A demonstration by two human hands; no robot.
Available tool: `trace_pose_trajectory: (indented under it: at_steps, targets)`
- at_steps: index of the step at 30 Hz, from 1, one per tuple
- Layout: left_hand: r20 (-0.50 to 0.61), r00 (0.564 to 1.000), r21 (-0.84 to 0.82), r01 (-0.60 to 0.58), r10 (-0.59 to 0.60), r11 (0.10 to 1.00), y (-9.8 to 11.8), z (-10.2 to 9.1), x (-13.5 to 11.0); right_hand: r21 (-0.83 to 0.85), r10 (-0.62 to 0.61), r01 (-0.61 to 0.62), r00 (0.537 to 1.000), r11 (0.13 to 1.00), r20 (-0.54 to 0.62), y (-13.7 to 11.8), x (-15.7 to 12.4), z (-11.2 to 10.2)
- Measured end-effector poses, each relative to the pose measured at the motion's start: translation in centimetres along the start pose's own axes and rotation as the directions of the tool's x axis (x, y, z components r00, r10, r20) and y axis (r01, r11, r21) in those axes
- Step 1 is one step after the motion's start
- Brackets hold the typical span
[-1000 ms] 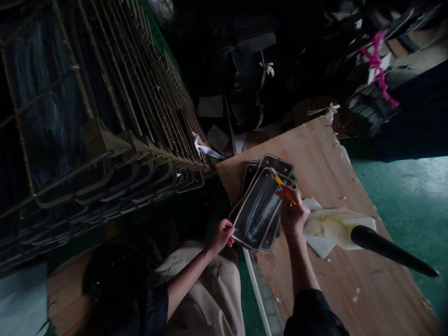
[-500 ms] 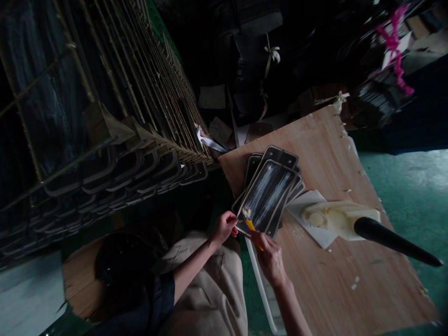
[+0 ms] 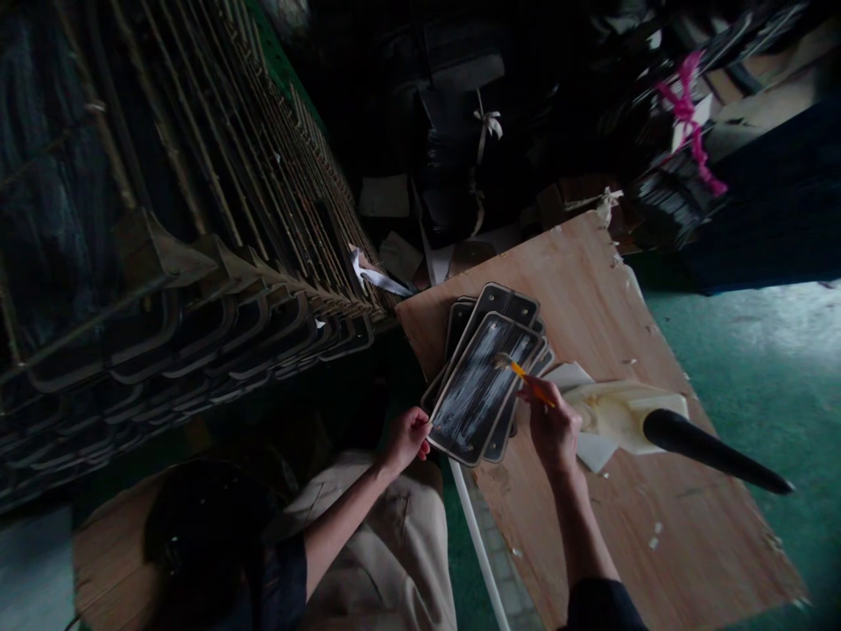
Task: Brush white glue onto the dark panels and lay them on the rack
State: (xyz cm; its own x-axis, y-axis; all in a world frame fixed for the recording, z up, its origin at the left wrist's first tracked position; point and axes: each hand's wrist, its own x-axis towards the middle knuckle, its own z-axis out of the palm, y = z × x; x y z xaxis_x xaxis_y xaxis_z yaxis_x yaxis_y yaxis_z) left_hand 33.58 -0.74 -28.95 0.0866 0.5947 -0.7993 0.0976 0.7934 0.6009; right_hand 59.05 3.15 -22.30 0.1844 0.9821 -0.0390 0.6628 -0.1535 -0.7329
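Note:
My right hand [image 3: 553, 427] is closed around a small orange-handled brush [image 3: 526, 375], whose bristles touch the far end of the top dark panel [image 3: 479, 390]. That panel is streaked with white paste and lies on a stack of similar dark, pale-edged panels [image 3: 503, 307] on a plywood board [image 3: 591, 280]. My left hand [image 3: 407, 436] pinches the near left corner of the top panel. A cream plastic jug [image 3: 624, 412] lies just right of my right hand.
A tall wire rack [image 3: 197, 263] loaded with rows of dark panels fills the left. A black cone-shaped object [image 3: 713, 451] sticks out past the jug. White paper [image 3: 591, 447] lies under the jug. Dark bundles and a pink ribbon [image 3: 689, 114] crowd the back. Green floor lies right.
My right hand swept the brush from the panel's far end to its near end and back again. White paste now covers more of the panel. My left hand kept its hold.

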Motion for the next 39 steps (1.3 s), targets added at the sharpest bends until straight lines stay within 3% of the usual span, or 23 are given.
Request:
trace_pose_trajectory:
  at_steps: [3,7,10,13,15,17,19,23,25,27,31,39]
  targets:
    - [-0.006,1.0,-0.002,0.007,-0.007,1.0,0.0,0.1,-0.1,-0.115,-0.114,0.1,0.986,0.988,-0.121,0.3,2.4,0.0]
    - [-0.009,1.0,-0.017,0.015,-0.015,1.0,-0.3,0.3,0.0,-0.197,-0.234,0.214,0.969,0.957,-0.083,0.6,2.9,0.9]
    - [-0.017,1.0,-0.027,0.021,-0.022,0.999,-0.5,0.3,0.1,-0.187,-0.242,0.246,0.969,0.951,0.043,0.2,0.6,1.4]
    - [-0.025,0.999,-0.026,0.037,-0.037,0.999,-0.5,0.3,0.0,-0.115,-0.215,0.243,0.952,0.963,0.218,-1.1,-3.5,1.3]
    - [-0.022,0.999,-0.031,0.041,-0.041,0.999,-0.3,0.2,-0.1,-0.07,-0.167,0.198,0.936,0.978,0.31,-2.2,-6.0,0.7]
    - [-0.014,0.999,-0.038,0.037,-0.038,0.999,-0.1,0.2,-0.3,-0.034,-0.119,0.138,0.937,0.99,0.329,-3.0,-7.0,-0.2]
    - [-0.014,0.999,-0.04,0.033,-0.034,0.999,0.1,0.2,-0.4,-0.03,-0.082,0.092,0.965,0.995,0.25,-3.2,-6.0,-1.1]
    - [-0.033,0.999,-0.032,0.042,-0.043,0.999,0.3,0.3,-0.5,-0.135,-0.14,0.139,0.99,0.981,0.008,-1.7,0.1,-1.3]
    - [-0.036,0.998,-0.034,0.051,-0.052,0.998,0.3,0.4,-0.4,-0.191,-0.215,0.208,0.977,0.959,-0.014,-0.7,2.5,-0.7]
    - [-0.039,0.998,-0.047,0.057,-0.059,0.997,0.3,0.6,-0.4,-0.216,-0.246,0.245,0.969,0.945,0.024,0.1,3.0,0.1]
    - [-0.049,0.996,-0.082,0.073,-0.077,0.994,0.3,0.7,-0.5,-0.196,-0.179,0.193,0.98,0.961,0.091,0.2,-1.3,0.9]
    - [-0.027,0.998,-0.13,0.053,-0.057,0.99,0.0,0.6,-0.9,-0.094,-0.024,0.056,0.952,0.994,0.305,-3.3,-13.3,0.8]
